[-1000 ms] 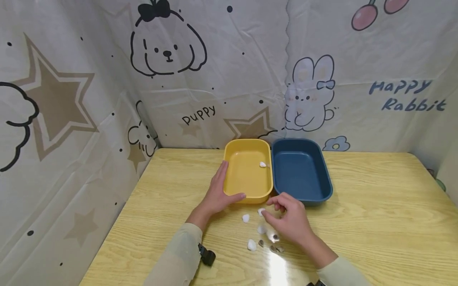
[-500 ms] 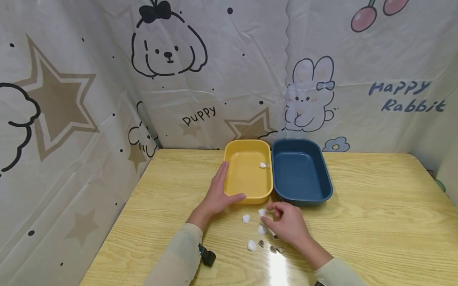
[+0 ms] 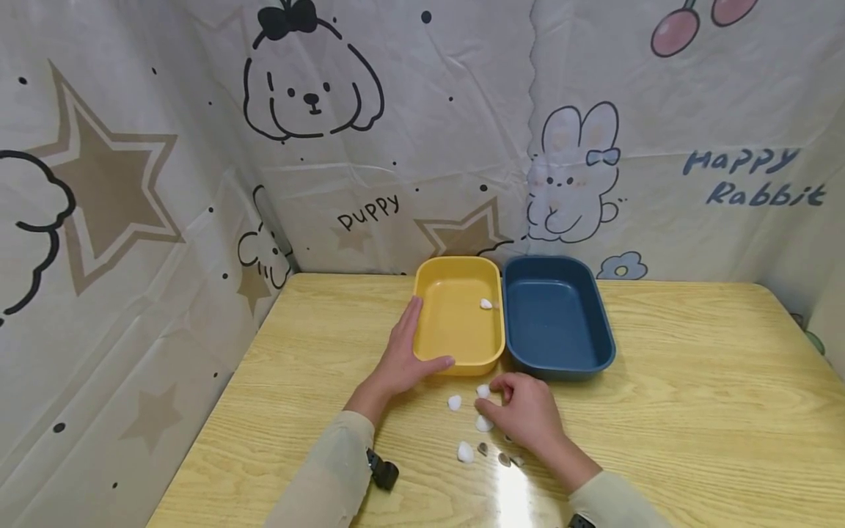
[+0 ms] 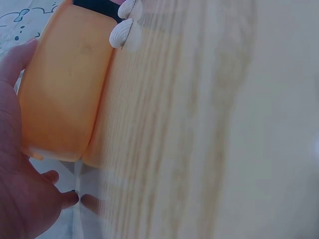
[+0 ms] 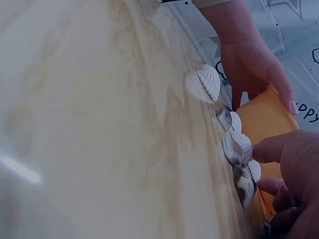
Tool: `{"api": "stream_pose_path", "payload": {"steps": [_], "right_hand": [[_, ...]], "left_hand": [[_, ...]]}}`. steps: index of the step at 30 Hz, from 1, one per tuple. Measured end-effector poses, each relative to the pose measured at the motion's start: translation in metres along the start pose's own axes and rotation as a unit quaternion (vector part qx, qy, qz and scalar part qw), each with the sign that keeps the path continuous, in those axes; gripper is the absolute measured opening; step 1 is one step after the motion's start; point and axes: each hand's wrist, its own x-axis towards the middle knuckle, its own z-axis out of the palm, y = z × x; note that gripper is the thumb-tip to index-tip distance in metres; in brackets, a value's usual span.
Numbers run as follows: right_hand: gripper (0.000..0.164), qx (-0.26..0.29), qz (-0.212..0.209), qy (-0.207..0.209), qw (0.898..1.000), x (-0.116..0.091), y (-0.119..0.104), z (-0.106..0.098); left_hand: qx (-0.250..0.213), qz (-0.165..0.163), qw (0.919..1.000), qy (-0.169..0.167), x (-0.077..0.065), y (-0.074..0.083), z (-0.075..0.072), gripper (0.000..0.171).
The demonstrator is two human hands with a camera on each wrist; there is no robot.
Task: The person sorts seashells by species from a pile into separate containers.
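Observation:
My left hand holds the near left corner of the yellow tray, the thumb along its front rim and the fingers against its side. A small white seashell lies inside that tray. Just in front of it, my right hand pinches a white seashell between thumb and index finger, at the tabletop. In the right wrist view this white shell sits between the two fingertips. Other white shells and small brown shells lie around on the table.
A dark blue tray stands directly beside the yellow one on its right. Behind both trays hangs a printed cloth at the far edge of the wooden table.
My right hand has come down and slightly nearer, its thumb and index finger now at either side of the white shell. My left hand stays on the yellow tray.

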Motion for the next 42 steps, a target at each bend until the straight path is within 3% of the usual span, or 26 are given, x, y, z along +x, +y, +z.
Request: {"api": "stream_pose_path", "payload": {"steps": [8,42], "right_hand": [[0.016,-0.031,0.006,0.016,0.999,0.0024,-0.0007,0.0037],[0.015,-0.017,0.005,-0.039,0.999,0.0041,-0.0006,-0.0041]], "left_hand": [[0.000,0.001,1.0000,-0.002,0.0002,-0.0002,0.0002,0.118],[0.005,0.003,1.0000,-0.002,0.0004,0.0003,-0.0005,0.119]]}}
